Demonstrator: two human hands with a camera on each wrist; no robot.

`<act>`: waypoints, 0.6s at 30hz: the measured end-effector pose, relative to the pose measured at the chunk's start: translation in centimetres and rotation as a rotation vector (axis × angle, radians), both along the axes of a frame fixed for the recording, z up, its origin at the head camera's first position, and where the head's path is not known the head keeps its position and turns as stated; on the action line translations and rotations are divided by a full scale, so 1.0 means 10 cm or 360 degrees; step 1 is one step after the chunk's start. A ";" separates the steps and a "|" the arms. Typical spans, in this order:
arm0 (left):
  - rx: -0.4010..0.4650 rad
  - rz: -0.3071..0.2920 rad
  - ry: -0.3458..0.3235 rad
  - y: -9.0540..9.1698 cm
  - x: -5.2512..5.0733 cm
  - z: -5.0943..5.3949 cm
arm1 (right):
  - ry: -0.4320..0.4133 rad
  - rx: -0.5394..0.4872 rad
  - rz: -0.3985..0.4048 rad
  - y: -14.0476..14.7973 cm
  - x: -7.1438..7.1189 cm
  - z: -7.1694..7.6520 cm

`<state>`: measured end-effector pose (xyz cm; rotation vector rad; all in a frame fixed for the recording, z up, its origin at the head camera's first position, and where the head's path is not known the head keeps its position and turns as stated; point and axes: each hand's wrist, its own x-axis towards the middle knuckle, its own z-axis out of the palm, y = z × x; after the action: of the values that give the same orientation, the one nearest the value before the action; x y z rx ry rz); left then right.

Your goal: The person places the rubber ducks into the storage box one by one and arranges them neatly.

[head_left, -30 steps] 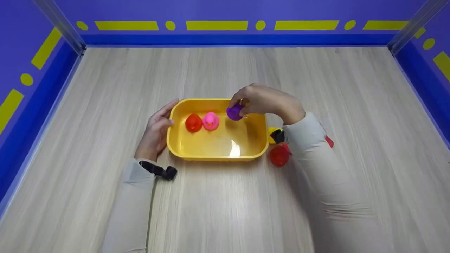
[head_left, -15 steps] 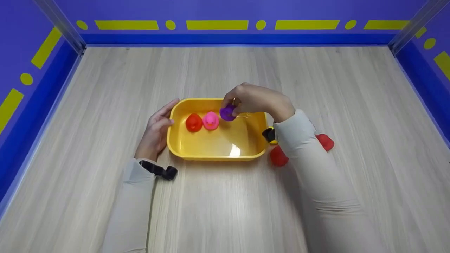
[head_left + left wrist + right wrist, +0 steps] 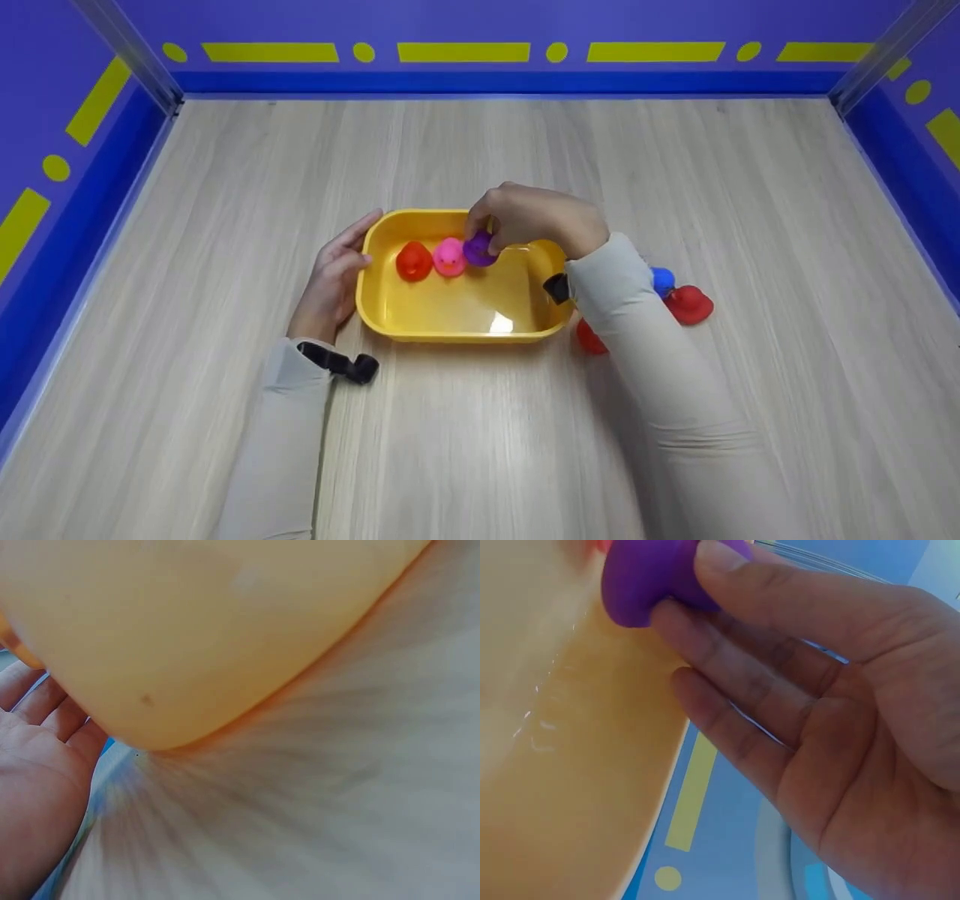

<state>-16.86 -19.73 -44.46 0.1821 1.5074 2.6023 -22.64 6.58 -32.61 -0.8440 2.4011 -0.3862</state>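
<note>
Overall, one wood-grain tabletop (image 3: 450, 450) is listed, bordered at left, far side and right by blue-violet walls (image 3: 487, 19) marked with yellow bars and dots.

- Sleeves, two: a pale right sleeve (image 3: 675, 382) and a pale left sleeve (image 3: 277, 450), both extended from the near side.
- Yellow tub (image 3: 435, 315), one: rounded corners, set upright at mid-table.
- Right hand (image 3: 536, 214): held over the far part of the tub; a purple toy is pinched between thumb and fingers.
- Left hand (image 3: 331, 277): rested against the tub's left end, fingers laid fairly straight along the outer wall, thumb set at the rim.
- Black wrist devices (image 3: 364, 367), two: one fastened at each cuff.
- Red toy (image 3: 690, 305): placed on the tabletop, right of the right sleeve.
- Red duck (image 3: 414, 261): seated in the tub, left part.
- Pink duck (image 3: 449, 257): seated just right of the red duck.
- Purple toy (image 3: 478, 251): held inside the tub, just right of the pink duck; contact with the tub floor cannot be told.
- Second red toy (image 3: 589, 340): partly hidden by the right sleeve, near the tub's near right corner.
- Blue toy (image 3: 663, 280): partly covered, just beside the red toy.
</note>
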 end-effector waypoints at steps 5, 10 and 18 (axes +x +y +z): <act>0.0001 -0.0013 0.0001 0.00 0.00 0.00 | -0.0031 0.0059 -0.0045 -0.01 -0.01 -0.02; 0.0005 -0.0010 -0.0003 0.01 0.00 0.00 | -0.0045 0.0085 -0.0092 -0.02 -0.02 -0.04; 0.0009 0.0013 0.0004 0.00 0.00 0.01 | -0.0072 0.0133 -0.0148 -0.03 -0.01 -0.05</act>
<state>-16.85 -19.70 -44.34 0.1798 1.5048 2.6139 -22.75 6.23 -33.07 -0.6814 2.4026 -0.3347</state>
